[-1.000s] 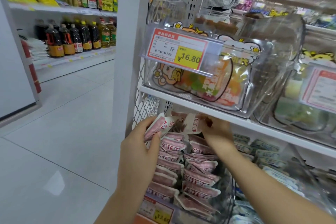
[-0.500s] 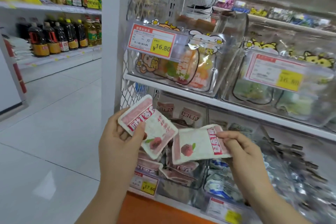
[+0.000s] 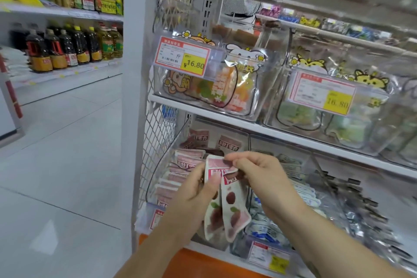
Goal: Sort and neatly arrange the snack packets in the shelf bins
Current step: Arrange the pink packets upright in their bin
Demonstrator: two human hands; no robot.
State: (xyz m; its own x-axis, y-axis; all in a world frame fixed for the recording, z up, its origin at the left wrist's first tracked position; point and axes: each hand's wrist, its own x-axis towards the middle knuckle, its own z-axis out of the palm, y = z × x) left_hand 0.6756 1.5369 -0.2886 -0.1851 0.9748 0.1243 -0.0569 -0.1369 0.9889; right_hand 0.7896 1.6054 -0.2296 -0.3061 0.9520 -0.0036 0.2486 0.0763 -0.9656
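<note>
Left hand (image 3: 191, 196) and right hand (image 3: 259, 174) each pinch one pink snack packet (image 3: 234, 210) by its top, fingers closed, packets overlapping just in front of the clear bin (image 3: 162, 158).

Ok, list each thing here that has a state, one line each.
Left hand: closed on the left pink packet, held upright.
Right hand: pinching the top of the right pink packet, which hangs down.
Pink-packet bin: open-topped, part filled with stacked packets.
Upper left bin: holds colourful sweets.
Price tag: mounted, reads 16.80.
</note>
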